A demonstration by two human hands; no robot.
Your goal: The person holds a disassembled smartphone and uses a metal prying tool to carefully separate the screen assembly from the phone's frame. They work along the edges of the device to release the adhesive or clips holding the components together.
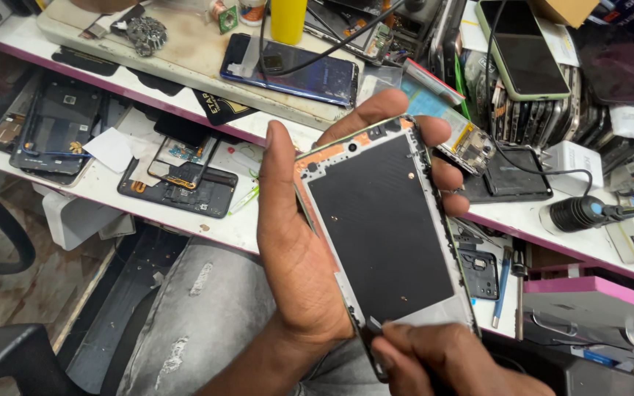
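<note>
My left hand (299, 242) cradles an opened phone frame (383, 227) with a black inner panel and orange strips at its top edge; fingers wrap its far side, the thumb lies along its left edge. My right hand (449, 359) sits at the frame's lower end, pinching a thin tool (374, 323) whose tip touches the bottom left corner. Most of the tool is hidden by the fingers.
A white bench (221, 227) holds several phone parts (185, 180), a blue phone (295, 70) on a mat, a yellow bottle (288, 18), a green-cased phone (526, 51), a black handled tool with cable (588, 213) and a blue pen (503, 286). My jeans-clad knee (207, 315) is below.
</note>
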